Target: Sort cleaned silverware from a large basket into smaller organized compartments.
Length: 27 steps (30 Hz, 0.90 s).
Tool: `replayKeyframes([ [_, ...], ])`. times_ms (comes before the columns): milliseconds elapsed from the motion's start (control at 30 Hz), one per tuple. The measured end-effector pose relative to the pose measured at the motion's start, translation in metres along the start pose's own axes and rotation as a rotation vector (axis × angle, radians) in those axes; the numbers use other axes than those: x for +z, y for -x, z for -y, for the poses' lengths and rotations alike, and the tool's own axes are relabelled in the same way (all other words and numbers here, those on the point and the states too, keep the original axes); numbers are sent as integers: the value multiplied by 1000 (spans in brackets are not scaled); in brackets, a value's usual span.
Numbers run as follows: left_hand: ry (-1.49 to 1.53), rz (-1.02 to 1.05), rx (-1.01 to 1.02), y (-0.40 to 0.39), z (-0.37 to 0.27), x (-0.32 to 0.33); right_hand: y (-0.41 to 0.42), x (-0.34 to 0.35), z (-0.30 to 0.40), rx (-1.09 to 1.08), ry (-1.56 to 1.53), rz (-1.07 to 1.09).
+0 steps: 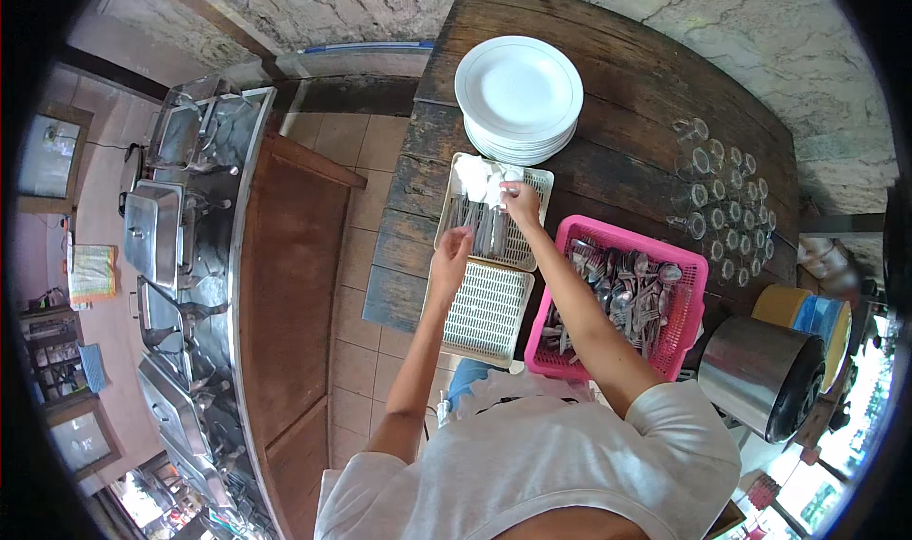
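Before me on a dark wooden table is a cream plastic basket [543, 212] holding cutlery wrapped in white napkins [473, 173]. My right hand [521, 201] is at the basket's right part, its fingers on one white napkin bundle [512, 174]. Over the left part of the same basket is my left hand [452, 246], fingertips near its cutlery [484, 226]; whether they touch anything cannot be told. A second cream slotted basket [486, 308] lies nearer me, with no cutlery visible in it. To the right, a pink plastic basket [695, 305] holds many loose spoons and forks [627, 294].
White plates [520, 87] are stacked beyond the baskets. Several glass mugs [719, 205] stand at the table's right. A steel container with a black lid [759, 376] is at the lower right. A counter with chafing dishes [153, 234] runs along the left, across a tiled floor [363, 276].
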<state>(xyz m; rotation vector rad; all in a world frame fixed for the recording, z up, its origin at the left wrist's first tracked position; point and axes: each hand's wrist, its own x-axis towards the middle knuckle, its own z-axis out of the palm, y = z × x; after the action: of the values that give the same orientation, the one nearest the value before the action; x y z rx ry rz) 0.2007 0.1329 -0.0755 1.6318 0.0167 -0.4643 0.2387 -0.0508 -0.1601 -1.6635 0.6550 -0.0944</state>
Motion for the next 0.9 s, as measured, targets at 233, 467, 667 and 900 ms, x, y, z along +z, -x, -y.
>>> replayKeyframes([
  [233, -691, 9, 146, -24, 8, 28, 6, 18, -13, -78, 107, -232],
  [467, -737, 3, 141, -27, 48, 26, 32, 17, 23, -319, 489, -246],
  [667, -744, 77, 251, -34, 53, 32, 29, -4, 11, -345, 692, -203],
  [900, -417, 116, 361, 10, -4, 38, 93, -52, 83, -472, 37, -143],
])
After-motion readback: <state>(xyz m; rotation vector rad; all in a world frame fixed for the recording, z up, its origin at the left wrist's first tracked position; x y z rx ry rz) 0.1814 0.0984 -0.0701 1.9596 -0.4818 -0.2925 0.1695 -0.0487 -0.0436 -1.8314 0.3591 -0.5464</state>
